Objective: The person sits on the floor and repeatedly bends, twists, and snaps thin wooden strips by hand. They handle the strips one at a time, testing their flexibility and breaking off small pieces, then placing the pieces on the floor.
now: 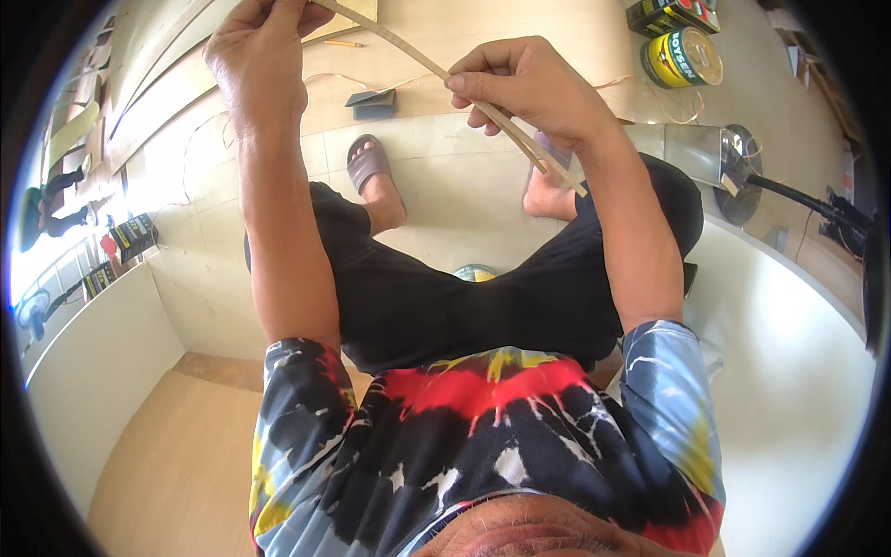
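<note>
A thin, narrow wooden strip runs slantwise between my hands, from the top edge down to the right. My left hand pinches its upper end at the top of the view; part of that hand is cut off by the frame. Farther down the strip, my right hand grips it between thumb and fingers. Past the right hand the strip looks doubled, two thin lengths lying close together, and its end hangs over my right foot. Below the strip, a folded dark grey sheet or pad lies at the edge of a wooden board.
A pencil rests on the light wooden board. Yellow-and-dark round can and rectangular can stand far right. Long boards lie left. White panels flank me. Another can shows between my legs. Thin cords cross the floor.
</note>
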Motion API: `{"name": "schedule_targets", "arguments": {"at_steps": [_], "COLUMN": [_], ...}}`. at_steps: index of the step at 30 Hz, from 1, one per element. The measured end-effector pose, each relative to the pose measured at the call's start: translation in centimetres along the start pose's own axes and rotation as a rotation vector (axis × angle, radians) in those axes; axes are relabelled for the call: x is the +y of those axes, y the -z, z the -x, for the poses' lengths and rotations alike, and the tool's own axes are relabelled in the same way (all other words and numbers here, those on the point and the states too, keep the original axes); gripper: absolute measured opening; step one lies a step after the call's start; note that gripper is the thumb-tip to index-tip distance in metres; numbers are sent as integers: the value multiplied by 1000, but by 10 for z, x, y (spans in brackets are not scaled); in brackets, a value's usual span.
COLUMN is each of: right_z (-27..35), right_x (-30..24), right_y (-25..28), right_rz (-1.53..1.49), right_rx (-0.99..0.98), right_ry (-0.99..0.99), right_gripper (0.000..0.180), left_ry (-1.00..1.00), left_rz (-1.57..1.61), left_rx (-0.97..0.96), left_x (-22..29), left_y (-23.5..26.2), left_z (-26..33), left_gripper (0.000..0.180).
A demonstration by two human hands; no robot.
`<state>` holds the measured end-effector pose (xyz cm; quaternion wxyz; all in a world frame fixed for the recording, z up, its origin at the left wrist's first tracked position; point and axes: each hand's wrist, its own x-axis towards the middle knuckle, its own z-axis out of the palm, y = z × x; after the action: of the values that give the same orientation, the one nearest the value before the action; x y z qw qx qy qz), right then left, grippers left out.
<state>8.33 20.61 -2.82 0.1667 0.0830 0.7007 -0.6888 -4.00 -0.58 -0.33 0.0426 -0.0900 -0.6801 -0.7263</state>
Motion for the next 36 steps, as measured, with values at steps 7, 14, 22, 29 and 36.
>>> {"name": "schedule_targets", "arguments": {"at_steps": [7, 14, 22, 29, 36], "right_z": [-5, -5, -3, -4, -5], "right_x": [10, 8, 10, 8, 12], "right_y": [1, 1, 2, 3, 1], "right_rz": [-20, 14, 9, 74, 93], "right_rx": [-69, -68, -107, -229, -140], "right_ry": [0, 40, 31, 5, -117], "right_gripper": [27, 27, 29, 27, 25], "left_ry": [-20, -38, -48, -48, 55], "left_rz": [-12, -24, -49, -207, -191], "left_rx": [33, 56, 83, 146, 154], "left_x": [1, 1, -2, -5, 8], "left_y": [6, 10, 13, 23, 14], "left_z": [-6, -11, -13, -18, -13], "left_gripper": [19, 19, 20, 21, 19]}}
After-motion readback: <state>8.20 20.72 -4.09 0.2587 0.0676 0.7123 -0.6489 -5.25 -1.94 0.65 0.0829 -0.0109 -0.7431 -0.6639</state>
